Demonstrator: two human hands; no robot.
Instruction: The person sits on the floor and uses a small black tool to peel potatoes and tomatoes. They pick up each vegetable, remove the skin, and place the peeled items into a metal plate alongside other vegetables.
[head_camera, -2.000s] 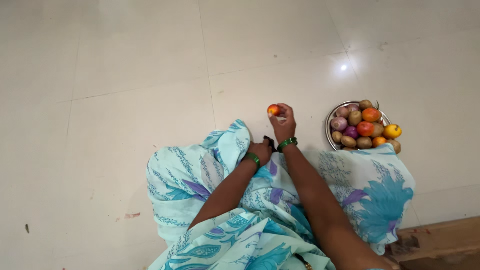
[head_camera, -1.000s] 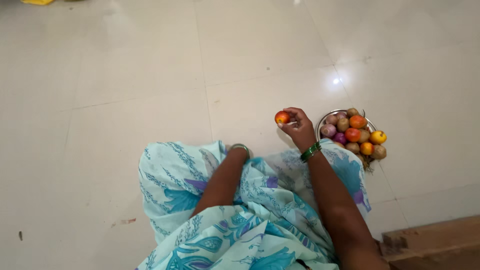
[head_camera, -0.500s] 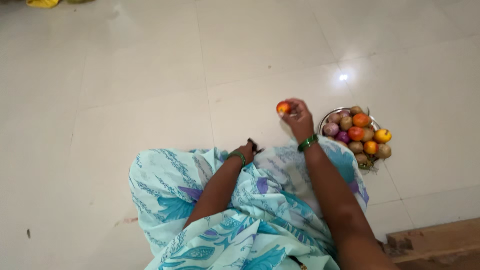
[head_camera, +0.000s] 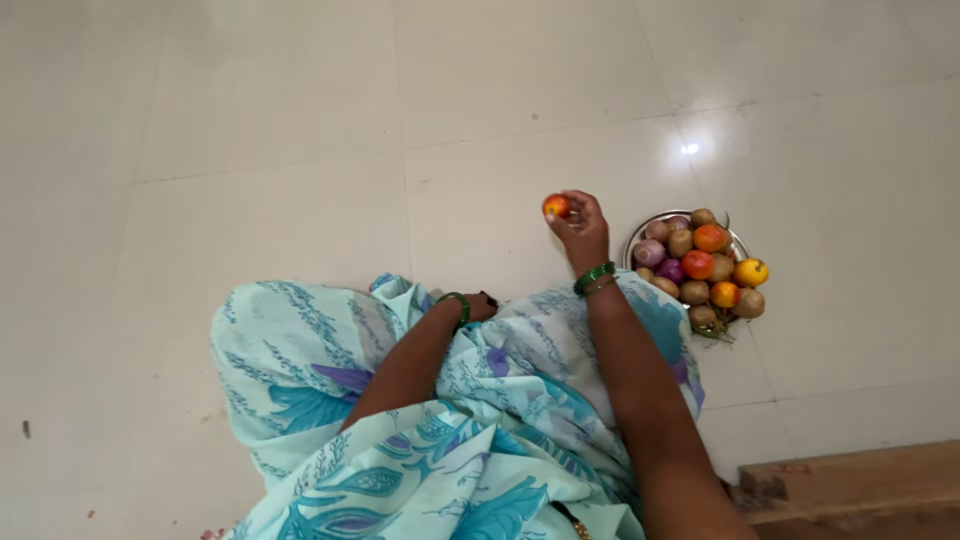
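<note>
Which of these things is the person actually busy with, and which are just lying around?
In use:
- small red-orange tomato, held in right hand
- left hand, on the pale blue floral cloth

Lying about:
- round steel plate of tomatoes, onions, potatoes
- brown wooden plank

A seated person held a small tomato above a pale tiled floor.

The right hand (head_camera: 580, 232) gripped the red-orange tomato (head_camera: 556, 206) at its fingertips, just left of a steel plate (head_camera: 640, 226) heaped with potatoes, onions and tomatoes. The left hand (head_camera: 476, 306) lay low against the light blue printed cloth (head_camera: 330, 400), mostly hidden. A wooden edge (head_camera: 850, 485) showed at lower right.
</note>
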